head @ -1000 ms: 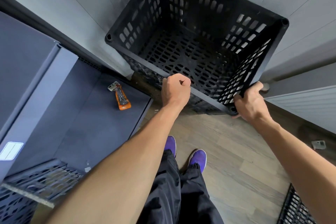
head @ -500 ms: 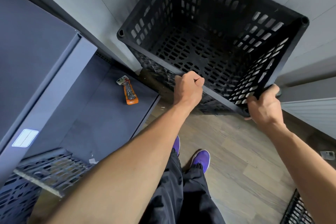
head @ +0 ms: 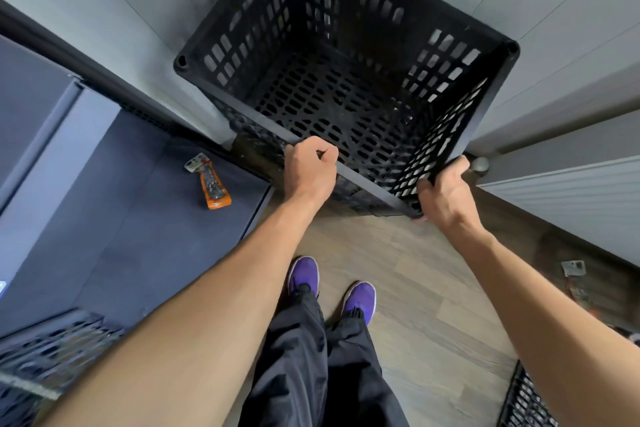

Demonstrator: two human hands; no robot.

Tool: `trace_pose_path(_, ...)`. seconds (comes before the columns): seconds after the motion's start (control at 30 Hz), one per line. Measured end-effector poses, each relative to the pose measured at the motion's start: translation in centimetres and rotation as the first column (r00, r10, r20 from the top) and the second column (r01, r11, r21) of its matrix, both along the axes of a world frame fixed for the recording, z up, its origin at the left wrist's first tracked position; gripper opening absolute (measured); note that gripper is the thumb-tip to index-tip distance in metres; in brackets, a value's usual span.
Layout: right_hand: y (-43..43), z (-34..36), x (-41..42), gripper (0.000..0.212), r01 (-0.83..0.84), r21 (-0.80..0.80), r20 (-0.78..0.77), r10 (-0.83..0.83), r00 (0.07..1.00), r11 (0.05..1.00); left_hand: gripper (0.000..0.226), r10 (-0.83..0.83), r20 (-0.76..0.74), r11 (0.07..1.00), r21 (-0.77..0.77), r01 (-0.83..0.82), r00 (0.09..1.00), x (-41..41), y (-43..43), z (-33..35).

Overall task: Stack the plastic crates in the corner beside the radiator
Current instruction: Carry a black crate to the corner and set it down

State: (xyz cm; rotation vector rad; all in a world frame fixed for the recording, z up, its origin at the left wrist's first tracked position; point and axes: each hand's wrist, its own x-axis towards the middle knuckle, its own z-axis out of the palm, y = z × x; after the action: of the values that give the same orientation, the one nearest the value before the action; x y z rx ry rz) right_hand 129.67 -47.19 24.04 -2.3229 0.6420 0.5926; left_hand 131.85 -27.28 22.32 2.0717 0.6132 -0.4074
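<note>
- Your left hand (head: 310, 166), arm outstretched, curls in a fist over the near rim of the black crate (head: 346, 80).
- Your right hand (head: 446, 194) grips its near corner.
- The crate is square, its plastic walls slotted.

Black plastic lattice crate (head: 332, 80), slotted walls, perforated base. Orange-handled tool (head: 212, 185) on dark grey-blue flat surface (head: 138, 236). Purple shoes (head: 332, 284). Black trousers (head: 322, 364). Wood-grain plank floor (head: 415, 288). White ribbed radiator (head: 571, 201).

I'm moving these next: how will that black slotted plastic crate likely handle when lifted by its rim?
Probably light for its size: the black slotted plastic crate is empty and mostly holes. Likely stiff: the left hand and right hand grip its near rim and it shows no sag.
</note>
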Motion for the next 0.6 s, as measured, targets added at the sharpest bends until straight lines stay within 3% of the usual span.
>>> trace_pose_path(0.1, 0.0, -0.4, 0.1, 0.045, -0.006, -0.043, 0.057, 0.008, 0.998, 0.999, 0.014, 0.023, 0.006, 1.0, -0.001, -0.023, 1.0, 0.0, 0.2, 0.1)
trace_pose_path(0.33, -0.2, -0.8, 0.7, 0.049, -0.028, -0.038, 0.082, 0.031, 0.996, 0.999, 0.017, 0.095, 0.004, 0.995, 0.022, -0.095, 0.995, -0.1, -0.7, 0.5)
trace_pose_path(0.6, -0.3, -0.8, 0.6, 0.051, -0.07, -0.07, 0.042, 0.073, 0.996, 0.995, 0.017, 0.067, 0.008, 0.997, 0.04, -0.067, 0.998, -1.2, -0.6, 1.0)
